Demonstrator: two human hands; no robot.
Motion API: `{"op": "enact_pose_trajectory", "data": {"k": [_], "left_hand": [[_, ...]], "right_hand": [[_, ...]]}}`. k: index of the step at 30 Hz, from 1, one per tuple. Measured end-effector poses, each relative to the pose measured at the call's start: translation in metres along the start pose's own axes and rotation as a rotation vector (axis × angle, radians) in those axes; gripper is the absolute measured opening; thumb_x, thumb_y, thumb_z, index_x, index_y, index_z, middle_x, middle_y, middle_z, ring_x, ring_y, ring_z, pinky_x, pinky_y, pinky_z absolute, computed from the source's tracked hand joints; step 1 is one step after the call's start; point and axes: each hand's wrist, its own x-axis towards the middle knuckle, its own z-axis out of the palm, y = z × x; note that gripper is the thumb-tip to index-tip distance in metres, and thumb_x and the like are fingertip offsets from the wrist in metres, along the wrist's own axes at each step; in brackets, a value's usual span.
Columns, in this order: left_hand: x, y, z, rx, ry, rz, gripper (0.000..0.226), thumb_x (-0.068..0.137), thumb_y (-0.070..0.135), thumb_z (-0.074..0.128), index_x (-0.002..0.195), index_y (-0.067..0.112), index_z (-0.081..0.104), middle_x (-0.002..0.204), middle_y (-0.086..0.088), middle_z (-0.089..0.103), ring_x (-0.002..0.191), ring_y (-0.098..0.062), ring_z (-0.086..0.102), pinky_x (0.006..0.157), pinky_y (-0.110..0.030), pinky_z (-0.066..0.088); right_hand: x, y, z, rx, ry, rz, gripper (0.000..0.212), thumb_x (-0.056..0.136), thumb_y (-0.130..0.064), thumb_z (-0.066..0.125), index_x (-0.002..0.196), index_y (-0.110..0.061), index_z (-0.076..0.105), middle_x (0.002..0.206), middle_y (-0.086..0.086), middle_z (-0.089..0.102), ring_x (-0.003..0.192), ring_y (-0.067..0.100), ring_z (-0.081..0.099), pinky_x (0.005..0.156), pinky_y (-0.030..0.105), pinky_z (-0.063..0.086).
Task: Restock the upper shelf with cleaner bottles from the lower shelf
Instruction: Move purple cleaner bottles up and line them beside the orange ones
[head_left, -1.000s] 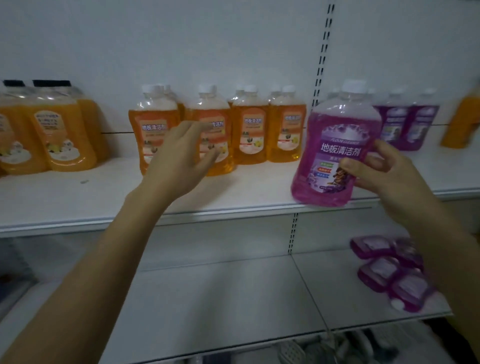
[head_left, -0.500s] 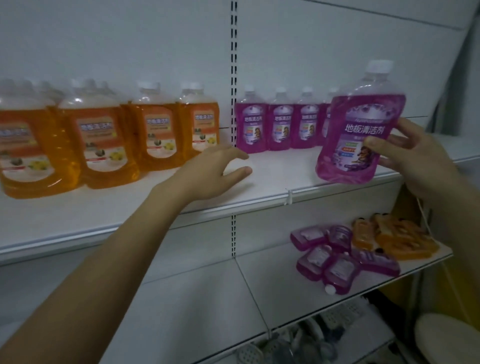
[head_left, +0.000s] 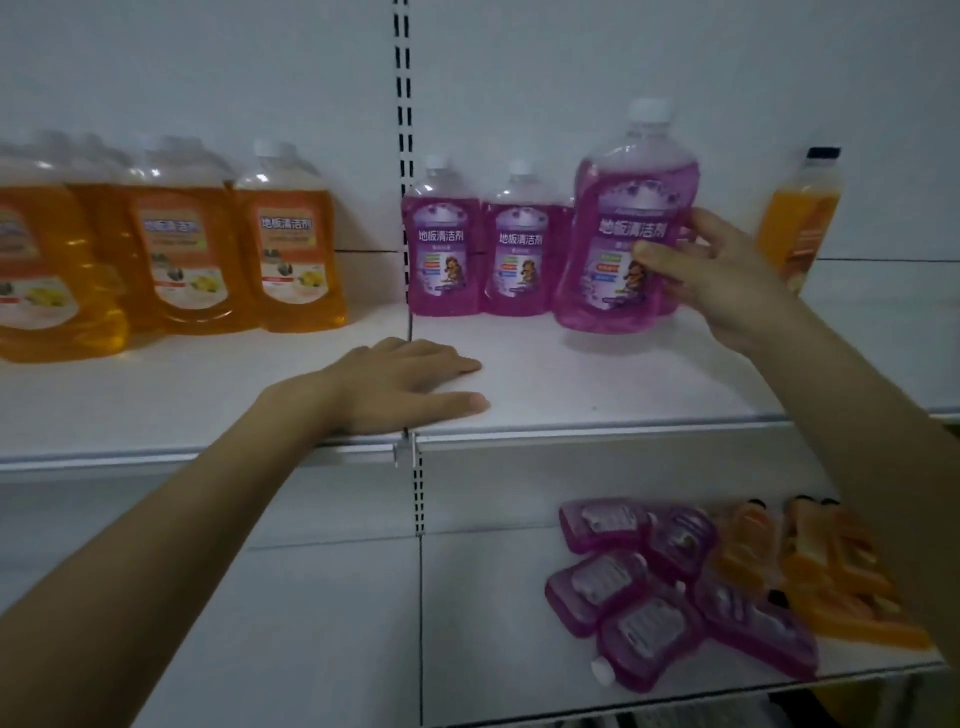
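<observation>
Gripping the purple cleaner bottle (head_left: 631, 223) with my right hand (head_left: 727, 280), I have the thumb pressed across the label and the other fingers (head_left: 698, 221) curled round its right edge. It stands upright over the upper shelf (head_left: 571, 384), base down at the shelf surface (whether it touches or hangs just above, I cannot tell). Just left of those fingers, two standing purple bottles (head_left: 441, 249) sit side by side against the back panel, the nearer one touching the held bottle or very close to it. Right of my wrist stands a black-capped orange bottle (head_left: 797, 218). My left hand (head_left: 400, 389) rests flat on the shelf's front part, fingers straight, pointing right and holding nothing. Beyond it and to its left is a row of orange bottles (head_left: 285, 244). Below my right forearm, on the lower shelf (head_left: 311, 623), lying purple bottles (head_left: 649, 587) are heaped beside lying orange bottles (head_left: 831, 571).
</observation>
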Motion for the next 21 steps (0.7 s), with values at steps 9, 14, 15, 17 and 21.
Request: {"op": "enact_pose_trajectory", "data": {"k": [9, 14, 15, 17, 21], "left_hand": [[-0.017, 0.002, -0.007, -0.203, 0.182, -0.099, 0.070, 0.069, 0.077, 0.044, 0.125, 0.035, 0.053, 0.139, 0.012, 0.045, 0.124, -0.007, 0.040, 0.099, -0.027, 0.029], [-0.037, -0.020, -0.004, -0.140, 0.130, -0.128, 0.071, 0.073, 0.078, 0.036, 0.133, 0.041, 0.042, 0.146, 0.012, 0.037, 0.133, -0.009, 0.031, 0.103, -0.031, 0.023], [-0.037, -0.021, -0.003, -0.139, 0.141, -0.120, 0.072, 0.072, 0.078, 0.035, 0.133, 0.041, 0.042, 0.146, 0.012, 0.037, 0.132, -0.009, 0.031, 0.102, -0.030, 0.023], [-0.034, -0.021, -0.001, -0.129, 0.164, -0.108, 0.073, 0.070, 0.078, 0.033, 0.132, 0.040, 0.044, 0.144, 0.012, 0.039, 0.130, -0.008, 0.033, 0.097, -0.027, 0.023], [-0.033, -0.025, 0.000, -0.109, 0.191, -0.100, 0.073, 0.070, 0.078, 0.032, 0.132, 0.041, 0.044, 0.143, 0.013, 0.041, 0.130, -0.009, 0.034, 0.094, -0.028, 0.024]], "right_hand": [[0.060, 0.035, 0.090, 0.084, -0.182, 0.094, 0.053, 0.072, -0.020, 0.076, 0.119, -0.016, 0.052, 0.116, 0.007, 0.063, 0.099, 0.020, 0.065, 0.084, 0.039, 0.054], [0.067, 0.049, 0.113, 0.077, -0.194, 0.143, 0.039, 0.072, -0.018, 0.076, 0.106, -0.021, 0.057, 0.103, 0.000, 0.065, 0.094, 0.016, 0.065, 0.084, 0.037, 0.055], [0.067, 0.051, 0.117, 0.075, -0.201, 0.151, 0.040, 0.073, -0.017, 0.076, 0.108, -0.018, 0.057, 0.104, 0.001, 0.065, 0.095, 0.017, 0.065, 0.082, 0.036, 0.055], [0.066, 0.052, 0.124, 0.085, -0.202, 0.166, 0.045, 0.075, -0.014, 0.074, 0.116, -0.013, 0.056, 0.107, 0.004, 0.065, 0.096, 0.018, 0.065, 0.081, 0.034, 0.055], [0.067, 0.049, 0.133, 0.078, -0.205, 0.190, 0.044, 0.081, -0.011, 0.067, 0.122, -0.010, 0.052, 0.113, 0.006, 0.063, 0.097, 0.016, 0.063, 0.076, 0.027, 0.054]]}}
